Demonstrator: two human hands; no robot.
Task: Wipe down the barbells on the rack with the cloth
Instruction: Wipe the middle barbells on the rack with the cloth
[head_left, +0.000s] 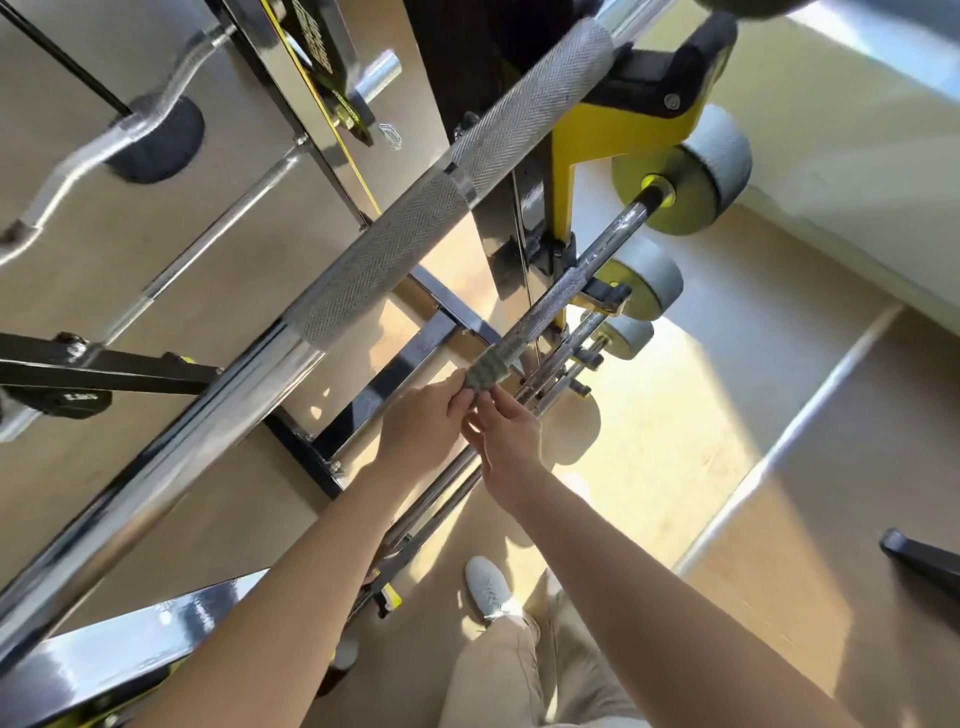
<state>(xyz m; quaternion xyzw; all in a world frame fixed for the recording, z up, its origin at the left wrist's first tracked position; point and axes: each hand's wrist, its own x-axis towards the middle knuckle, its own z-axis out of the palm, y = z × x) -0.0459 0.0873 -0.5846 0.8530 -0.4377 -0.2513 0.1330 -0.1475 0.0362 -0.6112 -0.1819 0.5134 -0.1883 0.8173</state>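
**Fingers:** your left fingertips (456, 397) and right fingertips (496, 404) are curled and pinch the lower edge of the cloth (485, 370). Neither hand is spread flat.

**Cloth:** grey-green, wrapped round the second barbell (571, 280), at mid-shaft just below its roughened grip.

**Hands:** your left hand (421, 426) and right hand (511, 434) meet beneath that bar, close together.

**Step, as judged:** you are setting the cloth round this bar, with the wiping stroke about to begin. The next move calls for a snug wrap and a slide along the shaft toward the weights (691, 171) at the rack's right end, then back again. The thinner bars (563, 364) below likely wait their turn.

**Rack:** black and yellow frame (597, 130). The top barbell (374, 265) lies nearest you, thick and knurled. A curved bar (104, 140) hangs at the left edge.

**Room:** pale wooden floor (675, 415) with patches of sunlight. Your white shoe (485, 587) stands near the rack's foot.
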